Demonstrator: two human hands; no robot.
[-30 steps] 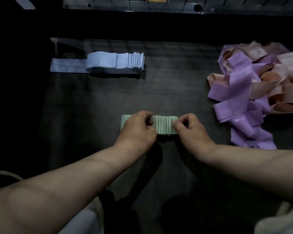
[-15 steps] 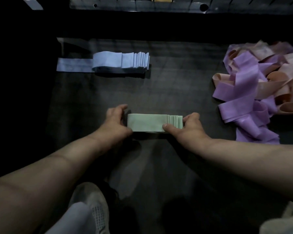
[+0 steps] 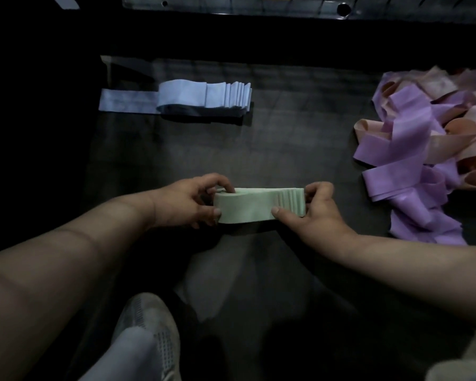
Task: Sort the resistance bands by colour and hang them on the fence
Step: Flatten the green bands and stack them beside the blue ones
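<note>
While the blue stack (image 3: pixel 204 96) is lying sorted at far left and the purple-and-peach heap (image 3: pixel 412 160) is sitting tangled at right, I am pinching the green stack (image 3: pixel 256 209) by both ends, left hand (image 3: pixel 186 203) and right hand (image 3: pixel 318 214), over the mat (image 3: pixel 286 138), with hanging, I judge, not yet begun.

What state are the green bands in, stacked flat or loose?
Stacked flat: the green bands form one neat pile, edges fanned at its right end, held between the left hand and right hand.
</note>
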